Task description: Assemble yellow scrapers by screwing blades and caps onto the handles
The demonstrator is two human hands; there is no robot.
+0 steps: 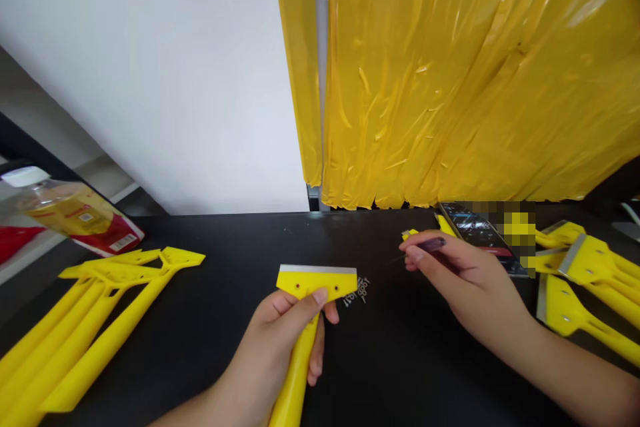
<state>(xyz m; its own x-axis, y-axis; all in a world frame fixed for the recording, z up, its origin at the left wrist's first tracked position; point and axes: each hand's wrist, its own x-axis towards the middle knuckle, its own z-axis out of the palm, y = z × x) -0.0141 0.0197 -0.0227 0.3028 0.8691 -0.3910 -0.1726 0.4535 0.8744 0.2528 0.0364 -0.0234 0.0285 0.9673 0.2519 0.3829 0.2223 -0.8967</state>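
Observation:
My left hand (pixel 273 340) grips the yellow handle of a plastic scraper (pixel 315 284), whose wide head has a metal blade along its far edge and small holes in its face. My right hand (pixel 465 280) pinches a small screwdriver with a dark purple handle (pixel 430 245), its thin shaft pointing left. That tip hangs above the black table, apart from the scraper. Several small screws (pixel 358 292) lie on the table just right of the scraper head.
Several yellow scrapers (pixel 85 320) lie at the left, and more (pixel 595 274) at the right. A dark printed package (pixel 475 234) lies at the back, partly pixelated. A plastic bottle (pixel 65 204) stands far left. A yellow plastic curtain (pixel 475 80) and white wall (pixel 150 80) rise behind.

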